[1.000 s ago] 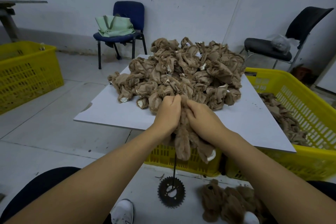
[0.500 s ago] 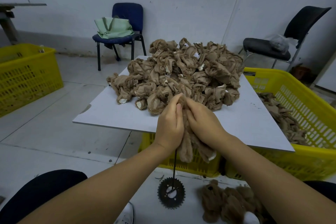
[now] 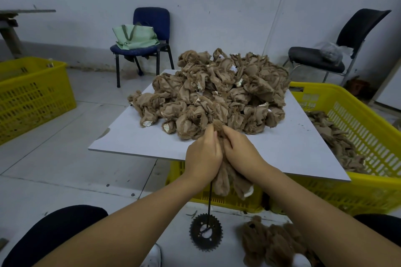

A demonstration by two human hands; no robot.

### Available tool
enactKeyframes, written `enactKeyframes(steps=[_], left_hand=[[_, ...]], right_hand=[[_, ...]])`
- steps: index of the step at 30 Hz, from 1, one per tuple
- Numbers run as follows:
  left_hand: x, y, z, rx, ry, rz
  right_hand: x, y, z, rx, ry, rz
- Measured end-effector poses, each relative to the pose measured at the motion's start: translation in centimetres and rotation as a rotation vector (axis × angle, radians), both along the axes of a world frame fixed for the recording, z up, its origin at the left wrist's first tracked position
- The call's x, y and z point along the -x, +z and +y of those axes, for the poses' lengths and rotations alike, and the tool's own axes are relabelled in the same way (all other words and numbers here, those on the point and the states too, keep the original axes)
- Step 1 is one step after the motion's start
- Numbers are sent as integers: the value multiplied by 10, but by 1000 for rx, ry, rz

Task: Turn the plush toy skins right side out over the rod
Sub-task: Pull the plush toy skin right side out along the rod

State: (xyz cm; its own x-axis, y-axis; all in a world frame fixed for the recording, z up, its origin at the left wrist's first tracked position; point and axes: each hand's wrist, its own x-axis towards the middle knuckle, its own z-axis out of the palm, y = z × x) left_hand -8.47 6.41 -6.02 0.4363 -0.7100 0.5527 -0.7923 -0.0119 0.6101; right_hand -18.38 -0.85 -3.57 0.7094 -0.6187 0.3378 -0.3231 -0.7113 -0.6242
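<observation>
A brown plush skin (image 3: 225, 182) sits over the thin black upright rod (image 3: 209, 199), whose base is a black toothed wheel (image 3: 205, 234) on the floor. My left hand (image 3: 202, 157) and my right hand (image 3: 240, 153) both grip the skin from either side, fingertips meeting at its furry top. Furry limbs with a white patch hang below my hands. The rod's top is hidden inside the skin. A big heap of inside-out tan skins (image 3: 217, 91) lies on the white board (image 3: 134, 141) just beyond my hands.
Turned furry brown toys (image 3: 271, 243) lie on the floor at the lower right. Yellow crates stand under the board (image 3: 234, 199), at the right with more skins (image 3: 355, 119), and at the far left (image 3: 32, 93). A blue chair (image 3: 149, 34) and a black chair (image 3: 338, 50) stand by the wall.
Both hands have slid up the skin toward the rod's top, and a furry tip now shows between the fingertips. More of the limbs hang free below.
</observation>
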Motion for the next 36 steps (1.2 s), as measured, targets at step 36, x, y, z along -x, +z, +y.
enactKeyframes(steps=[36], left_hand=[[-31,51,-10,-436,-92,166]], right_hand=[[-9,11,8,219,-9,357]])
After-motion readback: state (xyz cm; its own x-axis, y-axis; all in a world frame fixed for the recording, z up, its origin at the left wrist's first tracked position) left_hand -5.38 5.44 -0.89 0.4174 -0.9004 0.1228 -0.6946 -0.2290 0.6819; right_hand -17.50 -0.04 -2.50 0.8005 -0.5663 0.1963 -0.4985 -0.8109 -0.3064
